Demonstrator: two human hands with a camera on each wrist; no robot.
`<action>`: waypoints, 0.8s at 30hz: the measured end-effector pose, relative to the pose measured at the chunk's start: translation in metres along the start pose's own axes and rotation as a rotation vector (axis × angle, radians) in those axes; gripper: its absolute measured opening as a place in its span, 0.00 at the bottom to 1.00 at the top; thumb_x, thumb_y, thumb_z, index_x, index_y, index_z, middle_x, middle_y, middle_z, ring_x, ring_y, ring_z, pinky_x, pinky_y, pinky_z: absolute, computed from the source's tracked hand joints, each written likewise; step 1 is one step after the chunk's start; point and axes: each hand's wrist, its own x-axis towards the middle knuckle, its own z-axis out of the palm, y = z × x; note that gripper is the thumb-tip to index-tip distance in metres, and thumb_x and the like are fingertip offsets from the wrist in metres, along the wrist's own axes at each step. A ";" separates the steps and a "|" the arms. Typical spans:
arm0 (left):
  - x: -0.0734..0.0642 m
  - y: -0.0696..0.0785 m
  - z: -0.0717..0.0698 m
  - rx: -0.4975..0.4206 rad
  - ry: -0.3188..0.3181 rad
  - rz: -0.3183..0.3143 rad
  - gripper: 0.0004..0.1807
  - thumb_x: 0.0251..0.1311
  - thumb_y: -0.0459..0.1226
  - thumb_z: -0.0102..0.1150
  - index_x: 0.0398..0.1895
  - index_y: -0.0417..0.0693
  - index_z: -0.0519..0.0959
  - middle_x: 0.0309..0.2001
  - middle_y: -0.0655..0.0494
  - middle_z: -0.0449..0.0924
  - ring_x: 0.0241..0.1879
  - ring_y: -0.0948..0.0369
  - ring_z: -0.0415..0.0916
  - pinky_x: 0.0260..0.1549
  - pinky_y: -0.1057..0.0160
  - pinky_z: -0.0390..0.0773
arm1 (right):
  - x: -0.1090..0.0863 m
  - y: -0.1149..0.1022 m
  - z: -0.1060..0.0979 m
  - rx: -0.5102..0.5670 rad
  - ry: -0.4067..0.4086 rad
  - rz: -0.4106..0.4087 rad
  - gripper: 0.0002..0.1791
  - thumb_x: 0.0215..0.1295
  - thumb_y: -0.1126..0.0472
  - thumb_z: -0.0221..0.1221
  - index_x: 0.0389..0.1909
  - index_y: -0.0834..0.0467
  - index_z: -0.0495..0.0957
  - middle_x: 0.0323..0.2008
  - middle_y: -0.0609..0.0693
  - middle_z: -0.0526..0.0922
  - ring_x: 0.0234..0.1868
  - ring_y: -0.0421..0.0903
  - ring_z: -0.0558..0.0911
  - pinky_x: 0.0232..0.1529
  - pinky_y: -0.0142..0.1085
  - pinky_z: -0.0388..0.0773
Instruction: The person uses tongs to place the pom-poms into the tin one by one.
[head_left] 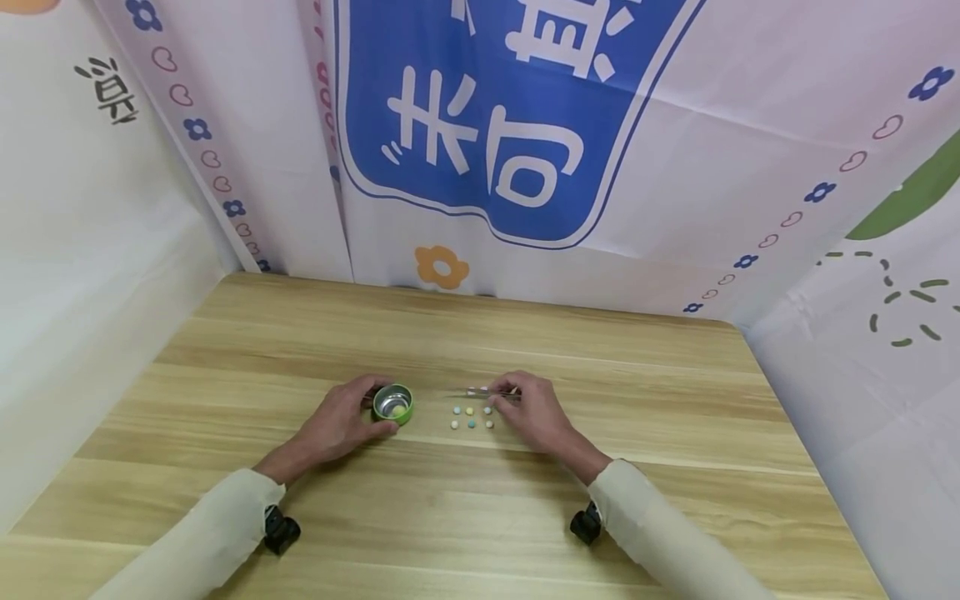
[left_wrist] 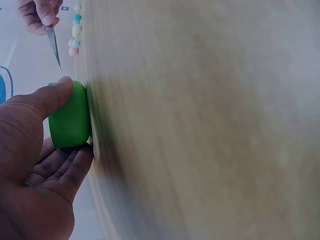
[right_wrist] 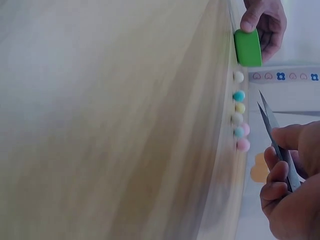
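My left hand (head_left: 343, 421) grips a small green bowl (left_wrist: 70, 117) with a shiny metal inside, thumb on the near side and fingers round the far side. A yellowish ball lies in the bowl. Between thumb and fingers my right hand (head_left: 531, 410) holds a pair of pointed tweezers (right_wrist: 272, 127), their tips slightly apart with nothing between them and pointing left toward the bowl. Under and in front of the tweezers, several small pastel balls (head_left: 471, 424) in white, yellow, blue-green and pink sit in rows on the table. The tweezers and right fingers partly cover the far row.
The wood-grain table (head_left: 465, 517) carries everything. A printed cloth (head_left: 480, 167) with a blue sign hangs along its back edge, and pale cloth walls (head_left: 90, 250) stand at both sides. Each forearm wears a small black camera (head_left: 282, 530) near the sleeve's end.
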 end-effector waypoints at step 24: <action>0.000 0.001 0.000 0.007 -0.010 -0.013 0.35 0.52 0.40 0.74 0.62 0.40 0.71 0.51 0.47 0.81 0.49 0.53 0.81 0.48 0.53 0.82 | -0.004 0.018 -0.014 -0.068 0.007 0.052 0.04 0.64 0.62 0.65 0.39 0.55 0.84 0.36 0.46 0.84 0.38 0.40 0.79 0.41 0.36 0.80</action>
